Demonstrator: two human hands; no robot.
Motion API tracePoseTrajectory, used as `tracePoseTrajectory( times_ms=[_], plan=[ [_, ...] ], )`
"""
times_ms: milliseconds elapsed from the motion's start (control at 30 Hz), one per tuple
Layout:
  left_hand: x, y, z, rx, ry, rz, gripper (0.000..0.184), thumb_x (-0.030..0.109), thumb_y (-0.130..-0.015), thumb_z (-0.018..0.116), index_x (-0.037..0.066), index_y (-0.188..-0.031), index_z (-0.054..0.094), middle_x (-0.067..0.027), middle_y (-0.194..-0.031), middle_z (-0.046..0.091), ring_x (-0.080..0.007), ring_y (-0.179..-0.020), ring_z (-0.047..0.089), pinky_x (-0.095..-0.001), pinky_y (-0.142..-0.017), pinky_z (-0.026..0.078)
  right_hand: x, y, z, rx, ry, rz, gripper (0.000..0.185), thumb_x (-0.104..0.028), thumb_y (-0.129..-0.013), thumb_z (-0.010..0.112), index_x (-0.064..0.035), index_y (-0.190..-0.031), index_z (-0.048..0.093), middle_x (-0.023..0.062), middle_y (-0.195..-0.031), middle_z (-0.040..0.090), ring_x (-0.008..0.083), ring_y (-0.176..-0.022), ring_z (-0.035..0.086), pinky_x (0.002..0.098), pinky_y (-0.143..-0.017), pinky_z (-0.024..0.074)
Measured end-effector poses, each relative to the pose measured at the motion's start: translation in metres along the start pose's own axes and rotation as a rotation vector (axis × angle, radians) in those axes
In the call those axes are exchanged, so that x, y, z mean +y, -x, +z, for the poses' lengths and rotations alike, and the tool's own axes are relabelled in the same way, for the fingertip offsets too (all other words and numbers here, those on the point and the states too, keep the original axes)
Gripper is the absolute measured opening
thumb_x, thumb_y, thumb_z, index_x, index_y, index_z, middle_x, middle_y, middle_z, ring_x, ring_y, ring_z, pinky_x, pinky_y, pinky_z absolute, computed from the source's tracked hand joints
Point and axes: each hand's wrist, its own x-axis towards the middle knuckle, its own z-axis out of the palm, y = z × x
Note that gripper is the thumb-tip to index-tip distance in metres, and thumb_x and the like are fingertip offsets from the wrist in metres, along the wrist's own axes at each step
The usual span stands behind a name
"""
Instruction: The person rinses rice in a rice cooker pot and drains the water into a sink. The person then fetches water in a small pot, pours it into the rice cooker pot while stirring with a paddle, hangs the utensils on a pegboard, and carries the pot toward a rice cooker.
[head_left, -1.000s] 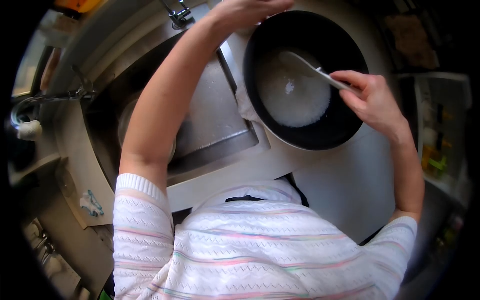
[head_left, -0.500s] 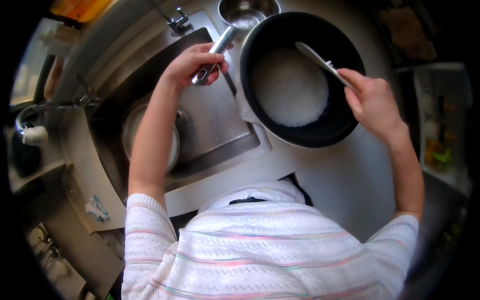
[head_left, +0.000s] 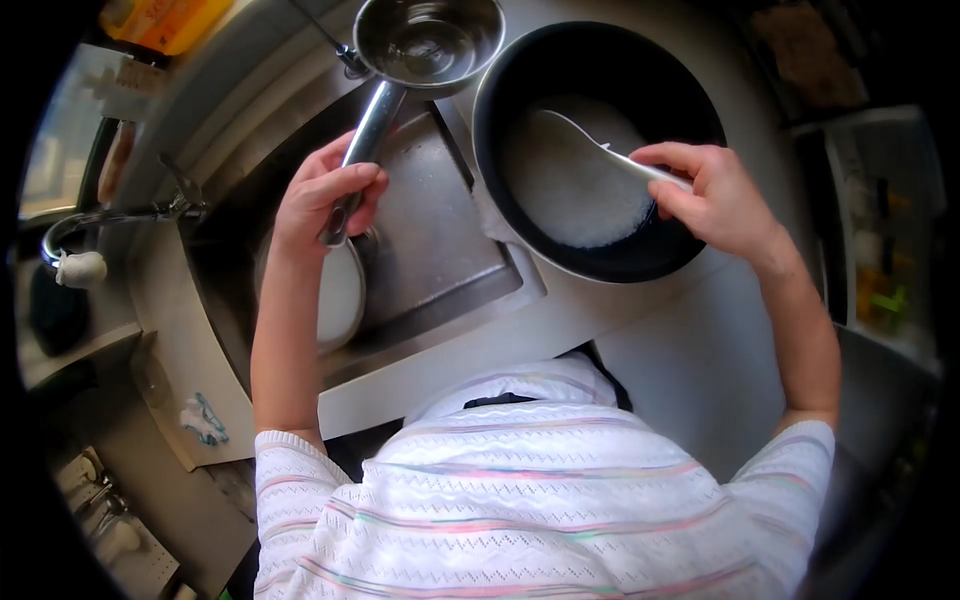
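My left hand (head_left: 325, 195) is closed round the handle of a small steel saucepan (head_left: 430, 45), whose bowl is up at the far side, left of the big pot. A little clear liquid seems to lie in its bottom. Between thumb and fingers, my right hand (head_left: 720, 195) grips a white rice paddle (head_left: 625, 160) over the right side of a deep black-lined pot (head_left: 685, 95). The paddle's blade reaches over the whitish, wet-looking rice (head_left: 570, 195) in the pot; whether its tip is under the surface, I cannot tell.
A steel sink (head_left: 440, 215) lies left of the pot, with a pale round bowl (head_left: 340, 295) in it, partly behind my left arm. At the far left a tap (head_left: 110, 215) curves out. Pale counter (head_left: 580, 325) runs along the front. Shelves (head_left: 885, 230) stand at the right.
My left hand has moved left and toward me, bringing the saucepan away from behind the pot. The paddle has shifted left and lies flatter across the pot.
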Motion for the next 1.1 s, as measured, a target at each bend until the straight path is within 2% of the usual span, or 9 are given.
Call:
tracePoseTrajectory(
  times_ms=[67, 100, 200, 267, 533, 633, 733, 833, 1100],
  plan=[
    [0.015, 0.022, 0.008, 0.048, -0.079, 0.000, 0.049, 0.007, -0.077, 0.062, -0.005, -0.121, 0.046, -0.0073, -0.067, 0.055, -0.0103, -0.040, 0.047, -0.0206, -0.034, 0.036, -0.003, 0.000, -0.005, -0.080, -0.142, 0.130, 0.030, -0.008, -0.080, 0.052, 0.0025, -0.107, 0.059, 0.0047, -0.058, 0.057, 0.0092, -0.046, 0.051, 0.0246, -0.044, 0.0421],
    [0.021, 0.032, 0.014, 0.052, -0.118, 0.024, 0.056, 0.006, -0.080, 0.057, -0.007, -0.130, 0.035, -0.0080, -0.066, 0.050, -0.0095, -0.037, 0.044, -0.0202, -0.032, 0.034, -0.007, 0.000, -0.011, -0.096, -0.201, 0.174, 0.030, -0.009, -0.081, 0.052, 0.0031, -0.107, 0.059, 0.0038, -0.058, 0.058, 0.0077, -0.044, 0.050, 0.0230, -0.041, 0.0404],
    [0.037, 0.057, 0.025, 0.060, -0.174, 0.025, 0.060, 0.007, -0.079, 0.059, -0.007, -0.131, 0.033, -0.0080, -0.064, 0.050, -0.0093, -0.035, 0.042, -0.0201, -0.032, 0.033, -0.006, 0.001, -0.019, -0.147, -0.355, 0.243, 0.030, -0.010, -0.082, 0.050, 0.0029, -0.108, 0.058, 0.0030, -0.059, 0.059, 0.0043, -0.037, 0.045, 0.0181, -0.032, 0.0339],
    [0.047, 0.069, 0.033, 0.038, -0.160, -0.001, 0.056, 0.007, -0.076, 0.062, -0.006, -0.126, 0.041, -0.0075, -0.064, 0.052, -0.0096, -0.037, 0.044, -0.0199, -0.031, 0.034, -0.004, 0.002, -0.021, -0.166, -0.435, 0.261, 0.031, -0.009, -0.082, 0.049, 0.0035, -0.109, 0.057, 0.0033, -0.059, 0.059, 0.0044, -0.037, 0.045, 0.0178, -0.031, 0.0333],
    [0.057, 0.081, 0.063, -0.011, -0.282, 0.088, 0.050, 0.003, -0.079, 0.061, -0.005, -0.126, 0.044, -0.0045, -0.068, 0.055, -0.0067, -0.041, 0.048, -0.0180, -0.033, 0.036, -0.009, 0.010, -0.024, -0.189, -0.679, 0.305, 0.035, -0.007, -0.081, 0.047, 0.0069, -0.113, 0.052, 0.0062, -0.061, 0.061, 0.0050, -0.037, 0.047, 0.0180, -0.032, 0.0372],
    [0.056, 0.080, 0.073, 0.012, -0.394, 0.119, 0.058, 0.001, -0.079, 0.061, -0.005, -0.132, 0.037, -0.0057, -0.070, 0.054, -0.0046, -0.042, 0.044, -0.0173, -0.036, 0.035, -0.012, 0.013, -0.026, -0.175, -0.707, 0.317, 0.035, -0.006, -0.081, 0.047, 0.0073, -0.113, 0.051, 0.0067, -0.061, 0.061, 0.0051, -0.037, 0.047, 0.0182, -0.032, 0.0377],
    [0.057, 0.075, 0.081, 0.037, -0.512, 0.132, 0.057, -0.001, -0.081, 0.058, -0.003, -0.133, 0.036, -0.0049, -0.074, 0.054, -0.0037, -0.044, 0.045, -0.0168, -0.038, 0.035, -0.012, 0.014, -0.027, -0.168, -0.716, 0.327, 0.036, -0.006, -0.081, 0.047, 0.0077, -0.113, 0.051, 0.0071, -0.062, 0.061, 0.0053, -0.037, 0.047, 0.0186, -0.031, 0.0375],
    [0.053, 0.070, 0.083, 0.035, -0.512, 0.183, 0.050, -0.002, -0.080, 0.055, -0.002, -0.128, 0.044, -0.0004, -0.069, 0.053, -0.0031, -0.044, 0.046, -0.0174, -0.038, 0.036, -0.008, 0.013, -0.028, -0.181, -0.733, 0.351, 0.037, -0.006, -0.081, 0.047, 0.0081, -0.114, 0.051, 0.0074, -0.062, 0.061, 0.0055, -0.037, 0.046, 0.0192, -0.031, 0.0373],
    [0.051, 0.065, 0.083, 0.047, -0.520, 0.233, 0.050, -0.003, -0.079, 0.054, -0.002, -0.128, 0.044, -0.0002, -0.071, 0.053, -0.0027, -0.045, 0.046, -0.0173, -0.038, 0.036, 0.000, 0.008, -0.024, -0.177, -0.756, 0.422, 0.036, -0.007, -0.081, 0.047, 0.0069, -0.114, 0.051, 0.0065, -0.062, 0.060, 0.0060, -0.039, 0.045, 0.0201, -0.032, 0.0362]
  ],
)
